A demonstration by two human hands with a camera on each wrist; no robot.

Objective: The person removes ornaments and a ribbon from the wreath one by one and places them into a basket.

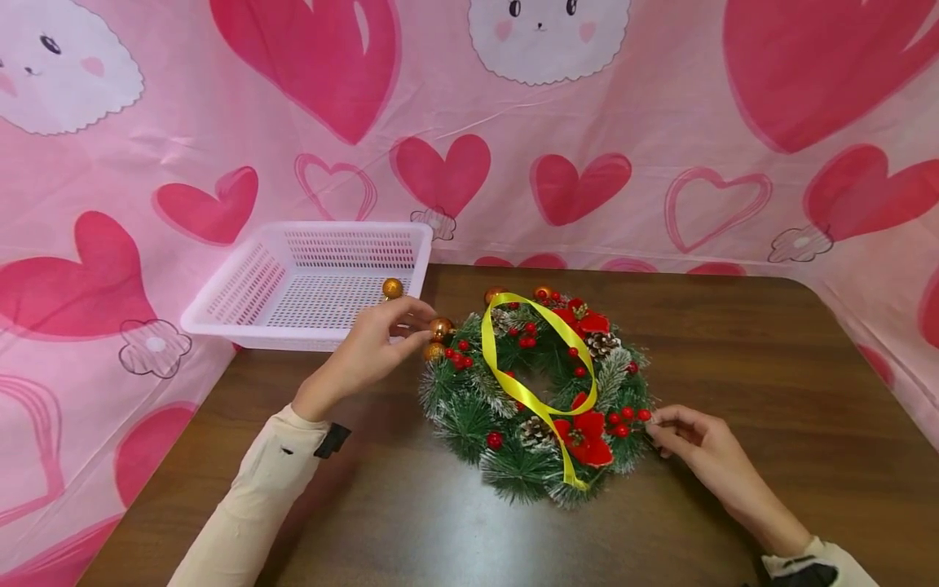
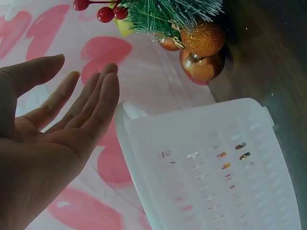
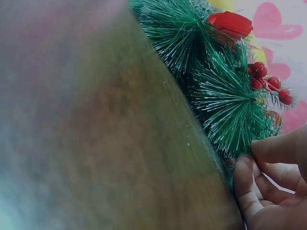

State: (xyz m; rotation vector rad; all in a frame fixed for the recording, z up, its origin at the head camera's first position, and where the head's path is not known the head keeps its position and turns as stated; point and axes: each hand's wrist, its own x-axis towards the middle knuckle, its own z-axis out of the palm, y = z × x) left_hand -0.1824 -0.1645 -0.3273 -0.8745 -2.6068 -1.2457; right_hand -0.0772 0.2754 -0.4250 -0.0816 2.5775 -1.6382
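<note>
A green Christmas wreath (image 1: 465, 420) with red flowers, red berries and pine cones lies on the table. Across it runs a loose yellow ribbon (image 1: 493, 359), one end hanging over the near side. My left hand (image 1: 374, 338) hovers by the copper and gold balls (image 1: 440, 328) at the wreath's left; in the left wrist view its fingers (image 2: 93, 103) are extended, apart from the balls and holding nothing. At the wreath's right edge, my right hand (image 1: 700, 448) pinches the green needle tips (image 3: 240, 143) between thumb and fingers.
Behind the left hand stands a white plastic basket (image 1: 293, 336) with slotted sides, a gold ball (image 1: 392, 288) inside its right end. The brown wooden table (image 1: 770, 350) meets a pink heart-patterned cloth (image 1: 506, 114) at the back and sides.
</note>
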